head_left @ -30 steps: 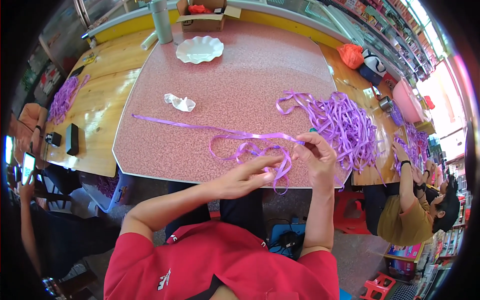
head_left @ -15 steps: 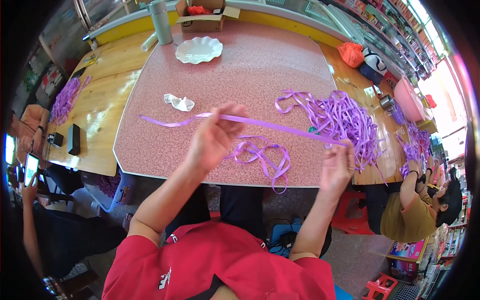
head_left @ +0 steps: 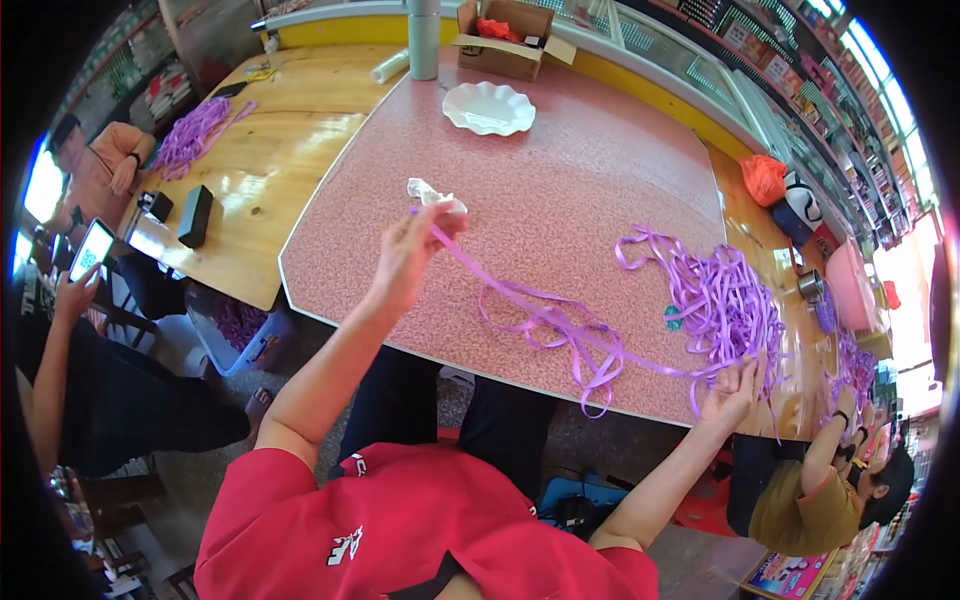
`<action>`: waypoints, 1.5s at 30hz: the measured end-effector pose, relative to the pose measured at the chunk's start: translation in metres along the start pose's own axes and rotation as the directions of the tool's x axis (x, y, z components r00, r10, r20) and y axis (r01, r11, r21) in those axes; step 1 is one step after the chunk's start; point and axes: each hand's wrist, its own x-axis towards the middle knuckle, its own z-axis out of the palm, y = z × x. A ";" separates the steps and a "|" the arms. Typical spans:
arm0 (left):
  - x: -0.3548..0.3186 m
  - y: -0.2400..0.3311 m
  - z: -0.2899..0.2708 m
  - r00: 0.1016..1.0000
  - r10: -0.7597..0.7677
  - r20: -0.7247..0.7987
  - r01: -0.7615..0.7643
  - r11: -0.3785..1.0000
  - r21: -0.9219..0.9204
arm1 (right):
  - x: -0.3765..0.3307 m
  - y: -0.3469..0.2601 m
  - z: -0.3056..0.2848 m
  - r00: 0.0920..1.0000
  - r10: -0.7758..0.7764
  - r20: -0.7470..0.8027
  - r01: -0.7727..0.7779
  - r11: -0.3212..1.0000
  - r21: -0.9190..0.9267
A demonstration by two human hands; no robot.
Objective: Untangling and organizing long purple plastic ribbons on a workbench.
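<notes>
A purple ribbon (head_left: pixel 467 262) runs slantwise between my two hands above the pink speckled table. My left hand (head_left: pixel 405 258) pinches its far-left end, beside a crumpled white tissue (head_left: pixel 424 190) that it partly covers. At the table's near right edge my right hand (head_left: pixel 732 395) grips the other end between thumb and fingers. Just beyond that hand lies a tangled pile of purple ribbons (head_left: pixel 735 300), with a small green piece (head_left: pixel 672 318) at its left side. Loose ribbon loops (head_left: pixel 598 375) rest on the table below the stretched ribbon.
Toward the back stand a white scalloped plate (head_left: pixel 490 110), a pale green bottle (head_left: pixel 423 45) and an open cardboard box (head_left: pixel 503 52). On the left wooden table are more ribbons (head_left: pixel 192 135) and a black box (head_left: pixel 195 217). People sit on both sides; one holds a phone (head_left: pixel 92 249).
My right hand has moved right and nearer, my left hand slightly left toward the ribbon's end. The ribbon now slopes more steeply between them. The whole view has turned.
</notes>
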 end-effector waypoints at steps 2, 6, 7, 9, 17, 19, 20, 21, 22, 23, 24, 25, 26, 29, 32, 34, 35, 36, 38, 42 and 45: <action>-0.017 0.013 0.028 0.999 0.007 0.051 -0.016 0.984 0.175 | -0.014 0.015 0.083 0.989 -0.068 -0.134 0.043 0.983 -0.181; -0.043 0.020 0.070 0.908 -0.004 0.418 -0.168 0.912 0.374 | -0.041 0.042 0.166 0.950 0.120 0.288 0.155 0.619 -0.770; -0.048 0.023 0.079 0.870 -0.015 0.492 -0.217 0.886 0.409 | -0.041 0.049 0.191 0.876 0.064 0.478 0.361 0.570 -0.738; -0.056 0.041 0.093 0.847 -0.046 0.529 -0.242 0.854 0.461 | -0.049 0.056 0.234 0.764 0.101 0.637 0.494 0.543 -0.679; -0.052 0.035 0.092 0.694 0.114 0.711 -0.609 0.620 0.495 | -0.063 0.075 0.262 0.748 0.118 0.653 0.461 0.615 -0.640; -0.058 0.037 0.098 0.756 0.149 0.638 -0.536 0.701 0.471 | -0.064 0.075 0.262 0.758 0.113 0.642 0.440 0.639 -0.631; -0.062 0.038 0.102 0.813 0.173 0.556 -0.463 0.772 0.435 | -0.064 0.077 0.260 0.778 0.091 0.622 0.433 0.640 -0.635; -0.064 0.034 0.104 0.812 0.175 0.556 -0.464 0.772 0.435 | -0.064 0.078 0.258 0.796 0.070 0.601 0.425 0.642 -0.638; -0.066 0.028 0.105 0.870 0.109 0.481 -0.279 0.913 0.297 | -0.063 0.078 0.258 0.795 0.069 0.602 0.427 0.641 -0.637; -0.068 0.026 0.106 0.908 0.018 0.418 -0.079 0.989 0.129 | -0.062 0.077 0.256 0.802 0.076 0.592 0.419 0.636 -0.648; -0.069 0.027 0.106 0.908 0.019 0.418 -0.079 0.989 0.128 | -0.062 0.078 0.255 0.809 0.083 0.582 0.410 0.630 -0.659; -0.070 0.030 0.106 0.916 -0.025 0.401 -0.036 0.989 0.143 | -0.061 0.079 0.255 0.808 0.083 0.583 0.410 0.630 -0.659; -0.070 0.032 0.106 0.920 -0.069 0.385 0.008 0.988 0.155 | -0.061 0.079 0.255 0.820 0.093 0.564 0.384 0.642 -0.663; -0.064 0.025 0.108 0.919 0.052 0.390 -0.123 0.979 0.160 | -0.057 0.079 0.253 0.826 0.128 0.549 0.344 0.657 -0.671; -0.058 0.033 0.104 0.895 0.095 0.436 -0.248 0.917 0.311 | -0.055 0.074 0.257 0.839 0.184 0.511 0.257 0.695 -0.672; -0.054 0.034 0.103 0.901 0.093 0.424 -0.233 0.927 0.292 | -0.055 0.073 0.257 0.855 0.217 0.471 0.182 0.724 -0.665; -0.053 0.035 0.103 0.907 0.091 0.410 -0.218 0.937 0.274 | -0.055 0.073 0.255 0.864 0.254 0.434 0.073 0.790 -0.608; -0.052 0.036 0.103 0.907 0.090 0.412 -0.217 0.937 0.274 | -0.054 0.073 0.254 0.867 0.295 0.401 -0.037 0.842 -0.539; -0.050 0.037 0.105 0.916 0.024 0.401 -0.098 0.981 0.166 | -0.051 0.077 0.247 0.859 0.286 0.425 -0.026 0.853 -0.521; -0.046 0.030 0.104 0.886 0.078 0.457 -0.158 0.978 0.138 | -0.049 0.079 0.244 0.842 0.258 0.474 0.013 0.869 -0.495; -0.046 0.029 0.106 0.888 0.064 0.456 -0.112 0.990 0.080 | -0.045 0.085 0.240 0.850 0.240 0.469 0.025 0.872 -0.490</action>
